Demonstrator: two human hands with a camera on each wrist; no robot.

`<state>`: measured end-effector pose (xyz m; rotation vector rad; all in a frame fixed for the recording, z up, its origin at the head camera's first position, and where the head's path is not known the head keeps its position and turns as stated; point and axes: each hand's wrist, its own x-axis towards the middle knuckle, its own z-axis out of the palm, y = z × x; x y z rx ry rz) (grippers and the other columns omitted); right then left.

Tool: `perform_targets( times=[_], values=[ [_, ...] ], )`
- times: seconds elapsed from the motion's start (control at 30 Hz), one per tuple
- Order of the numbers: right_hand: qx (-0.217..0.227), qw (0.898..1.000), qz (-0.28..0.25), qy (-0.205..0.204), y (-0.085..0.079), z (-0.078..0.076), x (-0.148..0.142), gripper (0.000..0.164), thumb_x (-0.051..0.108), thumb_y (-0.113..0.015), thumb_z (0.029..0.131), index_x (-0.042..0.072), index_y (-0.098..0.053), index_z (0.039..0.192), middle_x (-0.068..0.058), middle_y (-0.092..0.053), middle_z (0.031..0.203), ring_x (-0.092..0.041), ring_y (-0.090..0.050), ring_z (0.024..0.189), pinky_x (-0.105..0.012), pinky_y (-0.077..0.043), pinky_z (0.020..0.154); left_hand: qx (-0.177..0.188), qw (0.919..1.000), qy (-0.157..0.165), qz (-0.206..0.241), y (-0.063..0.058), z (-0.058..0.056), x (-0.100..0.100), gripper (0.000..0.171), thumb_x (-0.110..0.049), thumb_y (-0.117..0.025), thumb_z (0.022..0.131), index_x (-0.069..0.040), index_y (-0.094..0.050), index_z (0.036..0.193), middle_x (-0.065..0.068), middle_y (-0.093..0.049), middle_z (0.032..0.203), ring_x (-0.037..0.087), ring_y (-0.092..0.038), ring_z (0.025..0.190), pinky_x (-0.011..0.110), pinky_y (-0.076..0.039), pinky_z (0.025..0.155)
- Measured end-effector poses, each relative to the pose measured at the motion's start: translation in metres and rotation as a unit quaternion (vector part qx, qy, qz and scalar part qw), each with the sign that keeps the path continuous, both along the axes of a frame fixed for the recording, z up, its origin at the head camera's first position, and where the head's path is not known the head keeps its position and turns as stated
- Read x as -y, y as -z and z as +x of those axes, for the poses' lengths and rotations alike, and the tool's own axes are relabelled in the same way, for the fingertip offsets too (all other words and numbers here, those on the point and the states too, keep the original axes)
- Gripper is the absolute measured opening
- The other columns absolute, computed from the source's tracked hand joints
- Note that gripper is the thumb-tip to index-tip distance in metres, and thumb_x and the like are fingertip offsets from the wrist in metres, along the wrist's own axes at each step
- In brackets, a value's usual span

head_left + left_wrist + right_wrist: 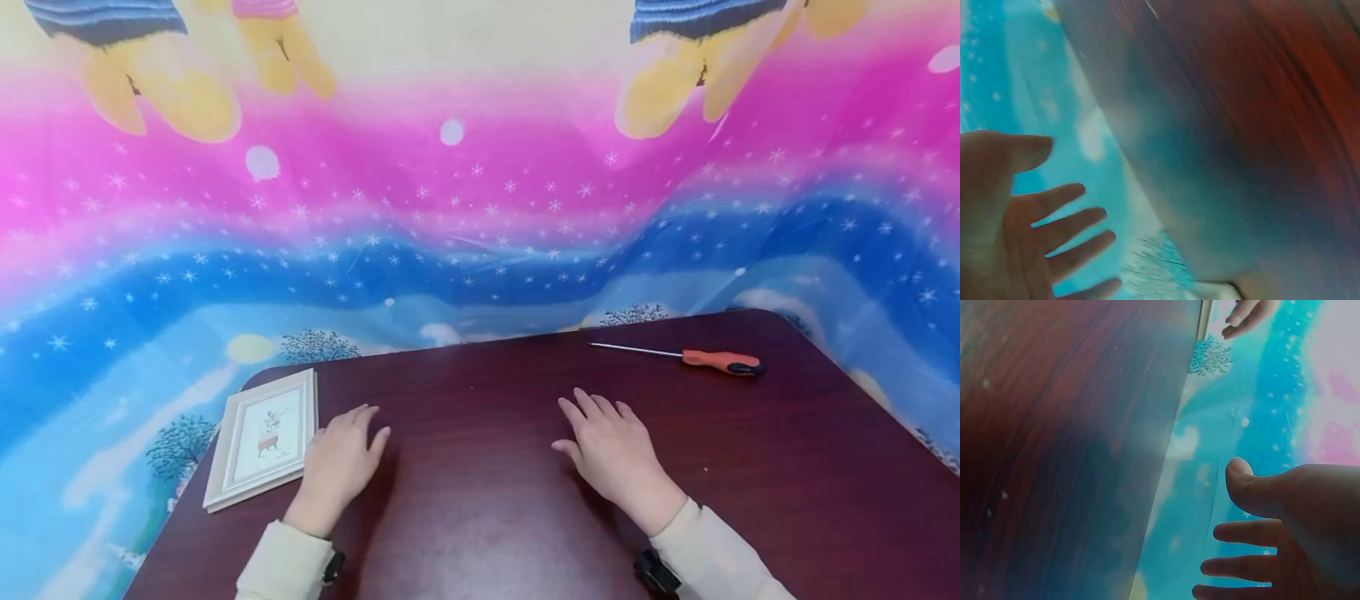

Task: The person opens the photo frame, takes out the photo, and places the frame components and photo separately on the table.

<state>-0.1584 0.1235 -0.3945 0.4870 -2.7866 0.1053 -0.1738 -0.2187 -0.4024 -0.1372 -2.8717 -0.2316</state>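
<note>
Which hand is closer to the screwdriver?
Right. The right hand is on the near side of the screwdriver; the left hand is farther left, beside the picture frame.

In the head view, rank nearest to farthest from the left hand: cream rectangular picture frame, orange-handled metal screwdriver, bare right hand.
1. Picture frame, immediately left.
2. Right hand, to the right.
3. Screwdriver, farther back and right.

On the surface (pixel 480 483) I see a cream picture frame (pixel 264 440), face up by the left edge — orange-handled screwdriver (pixel 712 360) near the far right corner.
</note>
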Motion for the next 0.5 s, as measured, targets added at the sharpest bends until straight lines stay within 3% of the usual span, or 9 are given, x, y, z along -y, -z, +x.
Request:
perform_targets(
  times=[0.13, 0.23, 0.5],
  values=[
    [-0.006, 1.000, 0.005, -0.005, -0.001, 0.002, 0.004, 0.056, 0.044, -0.066, 0.080, 0.011, -0.061, 0.125, -0.016, -0.063, 0.129, -0.031, -0.060, 0.110, -0.052, -0.051, 0.091, 0.015, 0.9988, -0.001, 0.046, -0.005, -0.011, 0.023, 0.040, -0.029, -0.051, 0.093, -0.003, -0.061, 0.122, 0.023, -0.066, 0.120, 0.040, -0.061, 0.104, 0.058, -0.052, 0.081],
    [-0.019, 1.000, 0.009, -0.008, -0.001, 0.003, 0.006, 0.054, 0.043, -0.067, 0.079, 0.011, -0.063, 0.122, -0.016, -0.065, 0.125, -0.030, -0.061, 0.107, -0.051, -0.053, 0.088, 0.031, 0.9976, -0.008, 0.062, -0.009, -0.018, 0.040, 0.039, -0.026, -0.047, 0.095, -0.002, -0.060, 0.123, 0.025, -0.065, 0.121, 0.042, -0.059, 0.106, 0.060, -0.051, 0.082],
    [-0.034, 0.999, 0.009, -0.019, 0.000, 0.007, 0.008, 0.052, 0.044, -0.067, 0.079, 0.010, -0.065, 0.119, -0.016, -0.067, 0.121, -0.029, -0.063, 0.103, -0.049, -0.054, 0.085, 0.019, 0.9976, -0.046, 0.048, -0.011, -0.022, 0.084, 0.039, -0.022, -0.045, 0.094, 0.001, -0.058, 0.122, 0.031, -0.062, 0.120, 0.047, -0.058, 0.100, 0.062, -0.051, 0.076]
  ],
)
